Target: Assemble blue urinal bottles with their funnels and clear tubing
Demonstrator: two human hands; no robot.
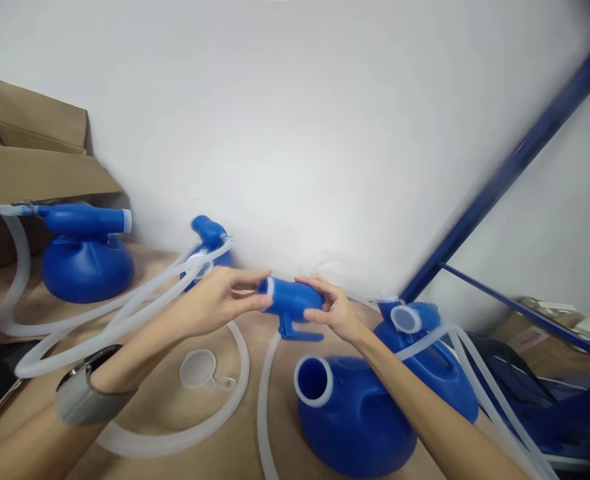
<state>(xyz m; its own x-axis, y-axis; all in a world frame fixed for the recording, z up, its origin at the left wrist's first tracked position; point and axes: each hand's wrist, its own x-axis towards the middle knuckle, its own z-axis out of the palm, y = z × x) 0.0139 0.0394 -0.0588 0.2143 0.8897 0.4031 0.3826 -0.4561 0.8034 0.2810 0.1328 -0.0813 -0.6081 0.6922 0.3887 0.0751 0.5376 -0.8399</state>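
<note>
My left hand (242, 293) pinches the pale-rimmed open end of a blue urinal head (289, 297), held level above the table. At its rounded right end, the fingers of my right hand (335, 308) are closed round it. A flat blue arm juts from its underside. Below, a blue urinal bottle (359, 413) lies with its white-rimmed mouth uncovered and facing left. On the tabletop under my left hand is a translucent cap with a tab (198, 370), apart from both hands. A clear hose (185, 437) curves around the cap.
Another blue bottle with a head and hose (87, 267) stands at left beside an open cardboard box (35, 173). More bottles stand against the wall (207, 233) and at right (445, 380). Hoses cross the brown tabletop (159, 407). A blue metal frame (515, 167) rises at right.
</note>
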